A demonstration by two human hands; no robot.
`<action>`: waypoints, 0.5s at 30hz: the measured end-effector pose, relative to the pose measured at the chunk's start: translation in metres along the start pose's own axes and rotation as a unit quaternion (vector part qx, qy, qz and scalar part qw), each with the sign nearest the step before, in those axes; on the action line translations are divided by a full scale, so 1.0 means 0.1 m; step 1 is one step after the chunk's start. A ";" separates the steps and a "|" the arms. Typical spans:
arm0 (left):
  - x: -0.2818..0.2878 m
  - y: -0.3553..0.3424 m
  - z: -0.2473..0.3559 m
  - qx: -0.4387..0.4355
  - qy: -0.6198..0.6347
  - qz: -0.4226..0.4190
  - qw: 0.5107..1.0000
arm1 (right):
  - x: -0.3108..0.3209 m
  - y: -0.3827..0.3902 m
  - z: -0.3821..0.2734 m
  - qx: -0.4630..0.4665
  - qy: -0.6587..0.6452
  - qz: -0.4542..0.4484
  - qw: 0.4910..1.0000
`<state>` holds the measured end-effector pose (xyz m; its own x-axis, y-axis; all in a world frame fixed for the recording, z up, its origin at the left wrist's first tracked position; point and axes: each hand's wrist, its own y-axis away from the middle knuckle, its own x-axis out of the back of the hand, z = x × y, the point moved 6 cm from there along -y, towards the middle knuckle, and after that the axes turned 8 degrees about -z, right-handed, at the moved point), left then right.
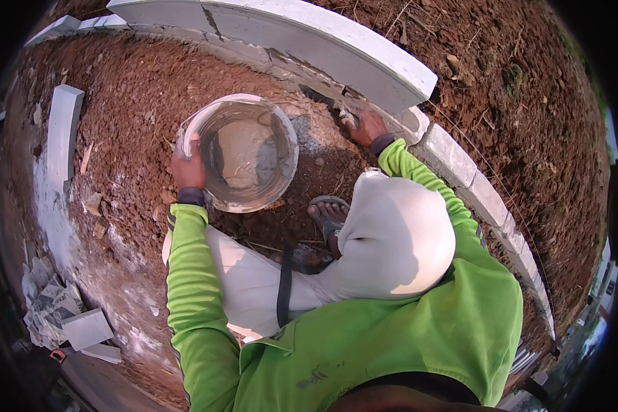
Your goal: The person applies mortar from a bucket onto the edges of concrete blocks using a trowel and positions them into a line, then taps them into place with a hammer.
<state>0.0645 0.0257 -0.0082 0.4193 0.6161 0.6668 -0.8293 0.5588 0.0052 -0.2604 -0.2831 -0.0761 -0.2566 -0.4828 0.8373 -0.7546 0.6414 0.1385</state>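
My left hand is closed on the left rim of a round, mortar-smeared bucket. Wet grey mortar lies in the bottom of this bucket. To its right, my right hand is wrapped round the handle of a trowel. The trowel's dark blade points left, low against the side of a block wall. Above it, a long pale block sits on the wall's lower course, its end just over my right hand.
Lower blocks curve away to the right, with a thin string line alongside. Reddish soil lies on both sides of the wall. A loose pale block lies at the left. Block pieces and a crumpled printed sack are at the lower left.
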 end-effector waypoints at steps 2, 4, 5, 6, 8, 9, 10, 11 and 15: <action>-0.02 -0.02 -0.06 -0.005 0.044 -0.025 0.999 | -0.03 0.12 0.10 -0.006 -0.005 0.008 1.000; -0.01 -0.04 -0.11 -0.017 0.048 -0.024 0.998 | 0.03 0.27 0.18 -0.008 -0.005 0.000 1.000; 0.00 -0.04 -0.12 -0.026 0.030 -0.010 0.999 | 0.08 0.34 0.20 -0.006 -0.005 -0.004 1.000; 0.00 -0.03 -0.14 -0.036 0.012 0.005 0.999 | 0.12 0.41 0.22 0.002 -0.013 0.006 1.000; -0.01 0.00 -0.03 -0.017 0.009 -0.013 1.000 | 0.22 0.56 0.29 0.014 -0.027 0.026 0.999; -0.02 -0.02 -0.05 -0.022 0.019 -0.015 0.999 | 0.22 0.58 0.38 -0.027 -0.013 0.021 0.999; -0.01 -0.03 -0.02 -0.028 0.028 -0.016 0.999 | 0.23 0.59 0.39 -0.031 -0.009 0.022 0.999; 0.00 -0.02 0.01 -0.011 0.032 -0.022 0.999 | 0.23 0.59 0.41 -0.034 -0.005 0.023 0.999; 0.00 -0.04 -0.07 -0.042 0.017 -0.010 0.999 | 0.22 0.51 0.55 -0.028 -0.009 0.031 0.999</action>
<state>0.0709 0.0273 -0.0136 0.4497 0.6222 0.6408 -0.7867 0.6156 -0.0457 -0.3379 -0.2935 -0.0796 -0.3128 -0.4511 0.8359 -0.7016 0.7029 0.1168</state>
